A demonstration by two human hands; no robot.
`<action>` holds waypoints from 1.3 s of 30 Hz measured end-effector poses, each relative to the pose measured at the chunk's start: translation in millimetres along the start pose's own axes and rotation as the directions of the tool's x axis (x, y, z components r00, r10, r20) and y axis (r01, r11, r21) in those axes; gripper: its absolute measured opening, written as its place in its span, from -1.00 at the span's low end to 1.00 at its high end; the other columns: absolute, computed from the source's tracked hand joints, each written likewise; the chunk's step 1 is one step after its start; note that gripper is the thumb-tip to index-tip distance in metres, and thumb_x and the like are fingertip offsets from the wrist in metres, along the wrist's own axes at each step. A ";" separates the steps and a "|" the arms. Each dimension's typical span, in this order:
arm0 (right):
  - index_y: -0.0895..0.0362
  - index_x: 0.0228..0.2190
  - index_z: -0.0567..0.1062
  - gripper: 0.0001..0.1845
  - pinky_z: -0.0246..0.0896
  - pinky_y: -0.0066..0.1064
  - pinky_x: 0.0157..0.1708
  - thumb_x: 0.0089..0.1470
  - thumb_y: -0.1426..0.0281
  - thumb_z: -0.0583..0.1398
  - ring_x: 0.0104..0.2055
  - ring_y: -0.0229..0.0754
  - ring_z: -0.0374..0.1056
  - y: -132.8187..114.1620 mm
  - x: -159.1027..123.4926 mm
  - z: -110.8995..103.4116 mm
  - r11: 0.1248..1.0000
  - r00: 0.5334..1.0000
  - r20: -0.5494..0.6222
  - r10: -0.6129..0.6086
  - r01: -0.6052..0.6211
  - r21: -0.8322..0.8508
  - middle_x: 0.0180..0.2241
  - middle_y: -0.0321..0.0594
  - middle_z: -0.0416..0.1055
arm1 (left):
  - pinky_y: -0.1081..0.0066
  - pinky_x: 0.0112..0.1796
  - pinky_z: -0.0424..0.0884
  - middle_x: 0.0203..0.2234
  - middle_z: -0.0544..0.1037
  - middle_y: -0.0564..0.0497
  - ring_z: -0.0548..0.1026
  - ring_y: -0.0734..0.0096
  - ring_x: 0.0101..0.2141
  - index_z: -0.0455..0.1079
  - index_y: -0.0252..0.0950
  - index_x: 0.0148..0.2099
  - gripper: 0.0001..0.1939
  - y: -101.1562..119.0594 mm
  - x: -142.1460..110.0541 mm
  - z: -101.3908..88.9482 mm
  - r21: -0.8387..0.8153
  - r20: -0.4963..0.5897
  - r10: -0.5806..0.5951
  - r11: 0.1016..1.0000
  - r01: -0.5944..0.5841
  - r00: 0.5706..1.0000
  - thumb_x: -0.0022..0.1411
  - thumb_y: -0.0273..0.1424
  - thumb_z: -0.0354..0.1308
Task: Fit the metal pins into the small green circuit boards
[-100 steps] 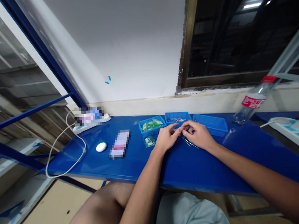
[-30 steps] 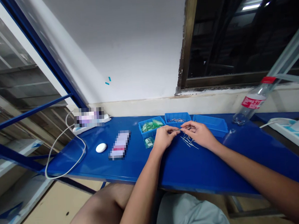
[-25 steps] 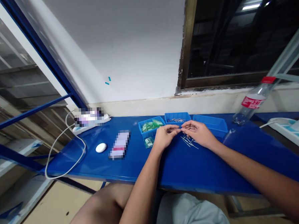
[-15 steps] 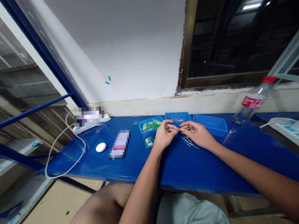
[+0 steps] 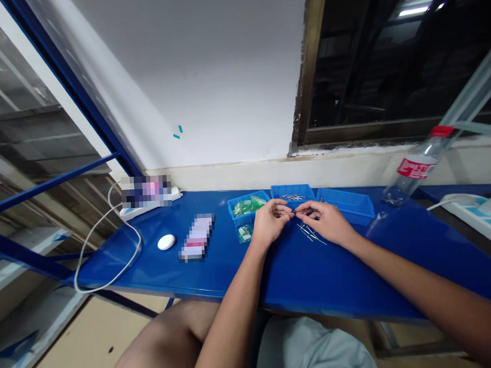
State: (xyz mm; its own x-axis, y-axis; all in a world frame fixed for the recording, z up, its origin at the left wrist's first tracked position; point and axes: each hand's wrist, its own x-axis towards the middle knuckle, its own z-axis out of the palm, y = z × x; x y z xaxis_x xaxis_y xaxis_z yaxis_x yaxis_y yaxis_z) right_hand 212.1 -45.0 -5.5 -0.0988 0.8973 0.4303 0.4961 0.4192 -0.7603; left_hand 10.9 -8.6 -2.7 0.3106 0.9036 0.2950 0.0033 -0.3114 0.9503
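Note:
Over the blue table [image 5: 308,290] my left hand [image 5: 270,222] and my right hand [image 5: 325,219] meet fingertip to fingertip, both in a pinch. Whatever lies between the fingertips is too small to make out. Thin metal pins [image 5: 310,233] lie loose on the table just below my right hand. Behind my hands a blue bin [image 5: 292,189] holds more such metal pieces. Left of it, a second blue bin [image 5: 231,208] contains green-looking small packets [image 5: 242,206]. One small clear-and-green packet [image 5: 245,233] rests on the table beside my left wrist.
A third blue bin [image 5: 345,203] stands at the right. Further right are a plastic bottle [image 5: 417,167] with a red cap and a white power strip [image 5: 471,216]. To the left lie a blurred-out flat object [image 5: 196,237], a white oval object [image 5: 166,242] and a white cable [image 5: 139,242].
The fingers of both hands have shifted slightly, with the right fingers drawn a little closer together. Arms, bins and loose pins stay where they were.

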 end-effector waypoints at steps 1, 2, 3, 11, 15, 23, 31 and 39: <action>0.07 -0.21 0.60 -0.78 0.48 -0.25 -0.25 0.19 0.21 0.28 -0.27 -0.09 0.53 0.6 -0.3 1.3 1.000 1.000 0.014 0.010 -0.010 0.008 -0.27 -0.15 0.60 | 0.38 -0.16 0.57 -0.26 0.68 -0.10 0.64 0.40 -0.27 0.47 -0.35 -0.03 -0.67 0.5 0.0 0.4 -0.020 0.006 0.000 1.000 0.001 1.000 0.14 -0.59 0.38; 0.07 -0.20 0.58 -0.79 0.46 -0.27 -0.27 0.17 0.23 0.29 -0.29 -0.11 0.52 1.3 -0.8 2.8 1.000 1.000 0.024 0.019 -0.019 0.022 -0.28 -0.16 0.59 | 0.37 -0.15 0.58 -0.25 0.67 -0.11 0.65 0.39 -0.26 0.47 -0.35 -0.03 -0.67 1.1 0.0 0.9 -0.041 0.017 0.001 0.999 0.000 1.000 0.14 -0.60 0.37; 0.08 -0.18 0.55 -0.78 0.44 -0.30 -0.31 0.15 0.25 0.30 -0.31 -0.14 0.50 2.2 -1.4 4.4 0.999 0.999 0.033 0.024 -0.025 0.042 -0.29 -0.17 0.57 | 0.36 -0.13 0.58 -0.24 0.67 -0.12 0.65 0.38 -0.25 0.47 -0.36 -0.03 -0.66 2.0 -0.1 1.4 -0.060 0.027 0.005 0.998 -0.003 1.000 0.14 -0.60 0.37; 0.07 -0.05 0.49 -0.68 0.30 -0.42 -0.44 0.11 0.39 0.24 -0.44 -0.25 0.36 -1.5 -4.1 6.4 0.996 0.999 0.022 0.036 -0.038 0.076 -0.39 -0.31 0.44 | 0.36 -0.21 0.58 -0.34 0.70 -0.08 0.67 0.28 -0.31 0.49 -0.31 0.14 -0.50 8.3 -5.5 -0.6 0.113 0.077 -0.037 0.993 0.028 0.996 0.29 -0.12 0.35; 0.08 -0.20 0.55 -0.80 0.33 -0.35 -0.42 0.19 0.25 0.26 -0.40 -0.17 0.44 -2.6 -3.1 1.1 0.999 0.998 -0.051 0.032 -0.033 -0.018 -0.37 -0.21 0.54 | 0.32 -0.20 0.60 -0.33 0.72 -0.13 0.70 0.20 -0.29 0.55 -0.34 0.06 -0.48 8.8 -6.5 -1.5 0.121 0.074 -0.087 0.990 0.078 0.993 0.27 -0.02 0.34; 0.05 -0.25 0.63 -0.80 0.40 -0.26 -0.35 0.22 0.21 0.26 -0.34 -0.09 0.47 -4.6 -1.8 -3.2 0.984 0.988 -0.101 -0.114 0.098 -0.152 -0.28 -0.13 0.57 | 0.31 -0.28 0.63 -0.31 0.72 -0.16 0.71 0.20 -0.35 0.55 -0.37 0.05 -0.49 10.9 -6.4 0.3 0.069 0.093 -0.121 0.991 0.115 0.988 0.26 -0.06 0.37; 0.00 -0.17 0.68 -0.79 0.49 -0.19 -0.24 0.22 0.28 0.25 -0.22 -0.04 0.54 -2.0 -2.2 3.3 0.988 0.989 -0.009 -0.147 0.146 -0.049 -0.12 -0.13 0.61 | 0.24 -0.04 0.62 -0.17 0.73 -0.16 0.71 0.15 -0.13 0.58 -0.36 -0.01 -0.69 10.3 -5.6 1.3 -0.002 0.070 -0.103 0.995 0.103 0.992 0.18 -0.47 0.43; 0.02 -0.06 0.63 -0.68 0.56 -0.10 -0.07 0.22 0.15 0.28 -0.11 0.03 0.59 1.3 -4.2 8.3 0.995 1.000 0.010 0.024 -0.025 0.096 -0.11 -0.13 0.65 | 0.28 -0.11 0.63 -0.22 0.73 -0.06 0.72 0.21 -0.20 0.41 -0.23 0.27 -0.46 11.4 -7.0 -2.6 0.211 0.018 0.023 0.977 -0.026 1.000 0.26 -0.53 0.31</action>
State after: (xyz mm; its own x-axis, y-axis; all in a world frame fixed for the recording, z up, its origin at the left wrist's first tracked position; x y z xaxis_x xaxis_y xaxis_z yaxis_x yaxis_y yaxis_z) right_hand 206.1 -47.2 -12.3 -0.0954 0.9083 0.4074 0.4131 0.4084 -0.8140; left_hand 6.3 -17.7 6.3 0.3274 0.8908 0.3152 0.1953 -0.3902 0.8998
